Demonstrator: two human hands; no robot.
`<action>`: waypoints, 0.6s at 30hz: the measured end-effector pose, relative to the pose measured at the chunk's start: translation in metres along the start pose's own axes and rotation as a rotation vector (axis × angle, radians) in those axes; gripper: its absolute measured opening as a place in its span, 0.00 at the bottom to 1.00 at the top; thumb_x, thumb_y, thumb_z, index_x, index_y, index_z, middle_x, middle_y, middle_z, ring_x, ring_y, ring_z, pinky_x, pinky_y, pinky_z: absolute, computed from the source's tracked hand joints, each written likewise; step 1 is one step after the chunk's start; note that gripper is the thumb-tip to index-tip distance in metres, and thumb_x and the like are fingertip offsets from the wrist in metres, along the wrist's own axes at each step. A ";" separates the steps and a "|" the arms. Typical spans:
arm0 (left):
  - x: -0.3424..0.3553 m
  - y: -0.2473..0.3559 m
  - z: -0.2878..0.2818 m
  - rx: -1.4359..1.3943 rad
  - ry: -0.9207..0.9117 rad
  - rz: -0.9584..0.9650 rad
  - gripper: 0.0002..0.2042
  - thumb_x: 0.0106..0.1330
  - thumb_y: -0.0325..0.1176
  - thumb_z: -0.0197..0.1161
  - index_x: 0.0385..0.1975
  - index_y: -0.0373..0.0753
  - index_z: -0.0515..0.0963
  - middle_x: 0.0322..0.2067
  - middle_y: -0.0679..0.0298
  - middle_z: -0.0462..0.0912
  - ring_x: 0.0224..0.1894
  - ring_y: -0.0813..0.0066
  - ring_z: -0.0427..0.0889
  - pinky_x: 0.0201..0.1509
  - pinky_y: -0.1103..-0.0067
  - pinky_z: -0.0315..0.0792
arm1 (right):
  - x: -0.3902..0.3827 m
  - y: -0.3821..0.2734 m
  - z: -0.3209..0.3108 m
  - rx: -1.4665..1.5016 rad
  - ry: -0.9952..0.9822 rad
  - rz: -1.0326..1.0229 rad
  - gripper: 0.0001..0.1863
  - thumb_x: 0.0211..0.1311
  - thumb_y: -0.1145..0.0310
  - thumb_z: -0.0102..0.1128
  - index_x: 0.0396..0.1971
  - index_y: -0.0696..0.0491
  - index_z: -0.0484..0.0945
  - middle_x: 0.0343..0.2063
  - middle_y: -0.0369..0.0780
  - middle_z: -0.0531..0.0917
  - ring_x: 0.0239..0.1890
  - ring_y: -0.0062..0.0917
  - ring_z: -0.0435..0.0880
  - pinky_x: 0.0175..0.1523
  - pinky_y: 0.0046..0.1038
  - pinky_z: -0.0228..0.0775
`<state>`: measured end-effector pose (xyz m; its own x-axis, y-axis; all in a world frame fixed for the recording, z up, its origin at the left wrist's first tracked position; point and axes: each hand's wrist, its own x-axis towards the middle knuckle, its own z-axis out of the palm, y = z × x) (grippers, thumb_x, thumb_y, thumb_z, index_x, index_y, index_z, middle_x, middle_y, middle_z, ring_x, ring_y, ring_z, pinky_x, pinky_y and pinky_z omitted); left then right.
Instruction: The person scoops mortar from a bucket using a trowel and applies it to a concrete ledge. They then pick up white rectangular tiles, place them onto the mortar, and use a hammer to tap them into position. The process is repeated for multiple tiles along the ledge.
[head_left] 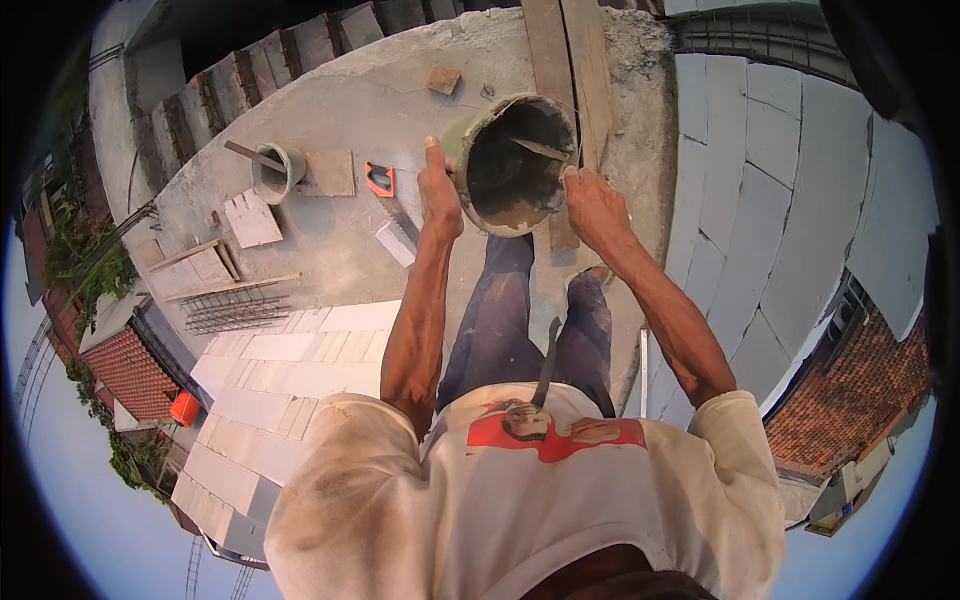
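Worker's left hand (440, 200) grips round green, mortar-crusted bucket (461, 138); right hand (598, 208) curled at opposite rim, exact hold unclear to me.

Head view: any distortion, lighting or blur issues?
Head view: strong fisheye bend in the grey block wall, black vignette around the picture's rim; head view: bright daylight, pale white blocks, deep shadow inside the bucket; head view: left hand and right hand look free of heavy motion blur.

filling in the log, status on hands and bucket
Left hand on side of bucket; right hand at its rim, exact grip unclear. Tool inside bucket. Planks just beyond, saw on floor to the left.
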<state>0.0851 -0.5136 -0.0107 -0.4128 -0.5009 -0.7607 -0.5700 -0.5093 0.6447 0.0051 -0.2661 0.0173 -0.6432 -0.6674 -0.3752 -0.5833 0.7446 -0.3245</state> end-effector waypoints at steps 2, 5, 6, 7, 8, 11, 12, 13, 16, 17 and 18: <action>-0.033 0.048 -0.001 0.046 -0.072 0.060 0.35 0.78 0.67 0.45 0.19 0.42 0.77 0.19 0.76 0.69 0.23 0.85 0.62 0.26 0.79 0.55 | 0.006 -0.025 -0.018 -0.141 0.102 0.025 0.13 0.62 0.74 0.61 0.45 0.62 0.79 0.37 0.45 0.81 0.40 0.36 0.88 0.38 0.34 0.85; -0.076 0.107 0.009 0.046 -0.163 0.170 0.35 0.78 0.68 0.46 0.21 0.43 0.77 0.20 0.76 0.69 0.24 0.85 0.62 0.28 0.80 0.56 | -0.004 -0.055 -0.040 -0.293 0.171 0.081 0.15 0.60 0.73 0.63 0.47 0.61 0.80 0.37 0.42 0.81 0.39 0.30 0.87 0.36 0.31 0.85; -0.084 0.118 0.015 0.033 -0.192 0.207 0.34 0.78 0.68 0.46 0.21 0.43 0.77 0.20 0.76 0.69 0.24 0.85 0.63 0.29 0.81 0.57 | -0.009 -0.058 -0.049 -0.335 0.176 0.104 0.15 0.60 0.73 0.64 0.47 0.61 0.81 0.37 0.41 0.81 0.38 0.29 0.86 0.35 0.30 0.84; -0.090 0.126 0.020 0.020 -0.218 0.227 0.34 0.78 0.68 0.47 0.21 0.43 0.76 0.21 0.76 0.69 0.24 0.85 0.63 0.29 0.81 0.57 | -0.017 -0.061 -0.059 -0.367 0.156 0.095 0.14 0.59 0.73 0.64 0.45 0.61 0.82 0.36 0.41 0.81 0.38 0.29 0.87 0.34 0.30 0.85; -0.094 0.134 0.027 0.008 -0.246 0.244 0.34 0.78 0.68 0.47 0.21 0.44 0.76 0.21 0.76 0.69 0.25 0.85 0.63 0.29 0.81 0.57 | -0.030 -0.064 -0.069 -0.398 0.133 0.091 0.13 0.59 0.73 0.65 0.43 0.60 0.82 0.36 0.40 0.82 0.38 0.29 0.87 0.34 0.30 0.85; -0.073 0.131 0.053 -0.071 -0.310 0.287 0.35 0.78 0.69 0.43 0.20 0.45 0.78 0.19 0.77 0.72 0.22 0.86 0.64 0.27 0.82 0.58 | -0.066 -0.068 -0.094 -0.387 0.072 0.091 0.09 0.58 0.73 0.65 0.38 0.59 0.84 0.34 0.42 0.83 0.37 0.31 0.89 0.35 0.31 0.85; -0.067 0.127 0.064 -0.100 -0.332 0.294 0.36 0.78 0.69 0.41 0.20 0.46 0.80 0.18 0.78 0.73 0.20 0.86 0.64 0.26 0.83 0.58 | -0.077 -0.066 -0.101 -0.361 0.050 0.100 0.08 0.58 0.74 0.65 0.36 0.59 0.84 0.33 0.43 0.84 0.36 0.33 0.90 0.35 0.31 0.85; -0.071 0.130 0.074 -0.111 -0.381 0.283 0.37 0.78 0.70 0.41 0.20 0.46 0.79 0.17 0.78 0.73 0.20 0.86 0.64 0.26 0.82 0.58 | -0.089 -0.062 -0.110 -0.290 0.053 0.075 0.08 0.58 0.74 0.65 0.36 0.60 0.84 0.33 0.45 0.84 0.37 0.35 0.90 0.36 0.32 0.85; -0.093 0.134 0.105 -0.109 -0.543 0.247 0.37 0.78 0.71 0.40 0.19 0.46 0.79 0.16 0.78 0.73 0.19 0.85 0.64 0.24 0.82 0.58 | -0.123 -0.039 -0.145 -0.041 0.021 0.053 0.09 0.59 0.72 0.64 0.35 0.62 0.84 0.33 0.51 0.87 0.38 0.42 0.91 0.40 0.35 0.84; -0.104 0.134 0.112 -0.088 -0.600 0.237 0.38 0.77 0.72 0.40 0.18 0.47 0.78 0.16 0.78 0.73 0.18 0.84 0.64 0.23 0.82 0.58 | -0.131 -0.026 -0.156 0.065 -0.020 0.076 0.10 0.59 0.70 0.65 0.35 0.63 0.84 0.33 0.53 0.87 0.38 0.44 0.90 0.41 0.36 0.84; -0.113 0.136 0.121 -0.064 -0.657 0.228 0.38 0.77 0.72 0.40 0.18 0.47 0.78 0.15 0.78 0.73 0.18 0.84 0.65 0.23 0.81 0.58 | -0.139 -0.012 -0.161 0.175 -0.056 0.095 0.12 0.59 0.69 0.65 0.34 0.64 0.83 0.33 0.55 0.87 0.39 0.46 0.90 0.42 0.37 0.83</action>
<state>-0.0314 -0.4412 0.1537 -0.8730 -0.0835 -0.4805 -0.3832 -0.4922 0.7816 0.0213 -0.1839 0.2131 -0.6595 -0.5965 -0.4574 -0.4234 0.7976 -0.4296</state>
